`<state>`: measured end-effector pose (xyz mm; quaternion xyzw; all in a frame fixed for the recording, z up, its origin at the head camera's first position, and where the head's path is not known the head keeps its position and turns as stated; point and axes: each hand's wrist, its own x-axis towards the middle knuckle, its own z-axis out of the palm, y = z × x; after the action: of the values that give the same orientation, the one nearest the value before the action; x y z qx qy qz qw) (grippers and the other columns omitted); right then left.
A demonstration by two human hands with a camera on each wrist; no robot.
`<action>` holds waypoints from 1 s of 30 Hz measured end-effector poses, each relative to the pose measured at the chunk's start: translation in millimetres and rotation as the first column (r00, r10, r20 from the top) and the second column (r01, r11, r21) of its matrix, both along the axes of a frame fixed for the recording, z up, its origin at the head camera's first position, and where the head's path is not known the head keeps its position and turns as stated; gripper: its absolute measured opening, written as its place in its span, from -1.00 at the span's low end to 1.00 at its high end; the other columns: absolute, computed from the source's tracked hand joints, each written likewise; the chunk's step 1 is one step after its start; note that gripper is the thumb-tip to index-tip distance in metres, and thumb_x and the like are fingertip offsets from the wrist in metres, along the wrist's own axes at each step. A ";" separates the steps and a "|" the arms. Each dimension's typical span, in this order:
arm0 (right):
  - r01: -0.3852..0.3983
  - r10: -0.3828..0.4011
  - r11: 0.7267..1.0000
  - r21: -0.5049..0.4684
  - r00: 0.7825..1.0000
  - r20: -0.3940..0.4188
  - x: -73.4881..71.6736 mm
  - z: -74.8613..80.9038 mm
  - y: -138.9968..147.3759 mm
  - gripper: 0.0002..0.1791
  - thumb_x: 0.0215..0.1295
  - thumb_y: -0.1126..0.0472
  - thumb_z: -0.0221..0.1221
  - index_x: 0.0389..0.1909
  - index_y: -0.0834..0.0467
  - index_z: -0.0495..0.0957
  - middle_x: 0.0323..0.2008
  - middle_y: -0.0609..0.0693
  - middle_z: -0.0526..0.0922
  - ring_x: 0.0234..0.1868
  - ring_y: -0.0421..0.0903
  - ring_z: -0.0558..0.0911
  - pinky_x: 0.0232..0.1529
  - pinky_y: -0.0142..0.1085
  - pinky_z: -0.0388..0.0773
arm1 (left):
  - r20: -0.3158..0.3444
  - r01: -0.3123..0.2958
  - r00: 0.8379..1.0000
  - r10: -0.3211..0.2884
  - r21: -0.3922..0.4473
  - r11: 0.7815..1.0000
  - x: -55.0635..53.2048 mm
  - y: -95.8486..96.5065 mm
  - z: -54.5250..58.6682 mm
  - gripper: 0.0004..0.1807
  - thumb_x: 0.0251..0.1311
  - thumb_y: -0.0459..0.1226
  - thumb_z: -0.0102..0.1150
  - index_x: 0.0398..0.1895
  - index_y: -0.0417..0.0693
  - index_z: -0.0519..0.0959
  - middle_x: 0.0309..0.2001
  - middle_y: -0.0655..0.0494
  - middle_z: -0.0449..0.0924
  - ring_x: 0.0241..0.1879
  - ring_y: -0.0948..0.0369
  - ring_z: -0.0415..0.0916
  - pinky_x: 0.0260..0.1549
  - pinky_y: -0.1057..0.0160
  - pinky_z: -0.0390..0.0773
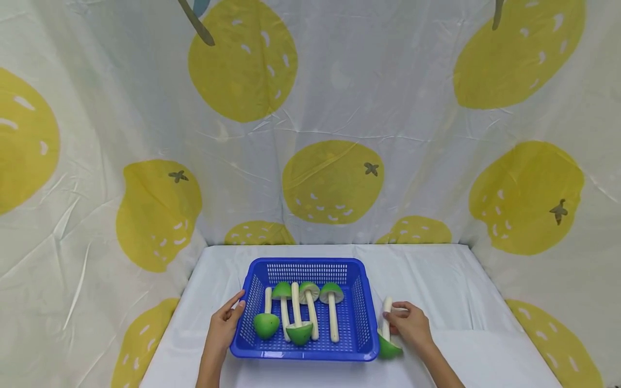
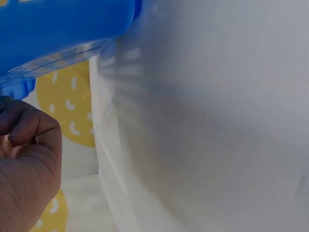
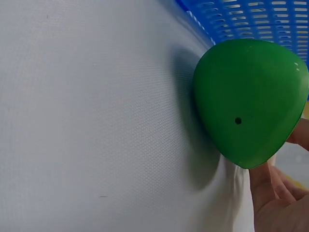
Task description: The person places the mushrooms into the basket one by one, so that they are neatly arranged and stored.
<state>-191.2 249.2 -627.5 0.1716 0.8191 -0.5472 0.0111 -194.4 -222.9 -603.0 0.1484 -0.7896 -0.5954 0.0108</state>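
A blue plastic basket [image 1: 303, 355] holds several toy mushrooms with green caps and white stems, such as one mushroom [image 1: 333, 318] on its right side. My left hand [image 1: 225, 323] is at the basket's left rim, thumb and fingers curled about the edge; in the left wrist view these fingers [image 2: 30, 126] are bent close under the rim. Just outside the basket's right side, my right hand [image 1: 409, 324] pinches another mushroom [image 1: 390, 347] by its white stem, cap toward me. That cap [image 3: 248, 99] covers part of the fingers in the right wrist view.
White cloth [image 1: 427, 280] covers the table under the basket. Curtains printed with yellow lemons [image 1: 335, 183] hang behind and on both sides. The basket's perforated wall [image 3: 260, 21] stands right beside the held mushroom.
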 end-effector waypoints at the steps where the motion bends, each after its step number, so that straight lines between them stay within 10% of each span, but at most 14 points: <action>1: 0.008 -0.008 1.000 -0.012 1.000 0.000 -0.2 1.0 0.3 -0.43 0.06 0.14 0.41 0.08 0.27 0.49 -0.26 0.13 0.75 -0.52 -0.02 0.73 -0.40 -0.31 0.64 | 0.001 0.000 1.000 0.000 -0.001 1.000 0.0 0.2 0.4 -0.44 0.22 0.20 0.13 0.27 0.31 0.49 -0.49 0.11 0.42 -0.49 0.22 0.38 -0.50 0.31 0.44; 30: 0.032 -0.043 0.986 -0.166 0.997 -0.060 0.6 45.6 8.8 -0.39 0.13 0.04 0.39 0.08 0.35 0.51 -0.25 0.03 0.73 -0.36 -0.13 0.73 -0.26 -0.32 0.65 | 0.018 0.010 1.000 -0.011 0.025 1.000 -0.2 -0.5 1.8 -0.45 0.23 0.19 0.12 0.28 0.36 0.47 -0.43 0.06 0.48 -0.43 0.20 0.44 -0.43 0.31 0.49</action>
<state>-190.6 258.0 -581.9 0.1680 0.7677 -0.6183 -0.0113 -194.6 -223.4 -601.2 0.1498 -0.7828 -0.6040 -0.0014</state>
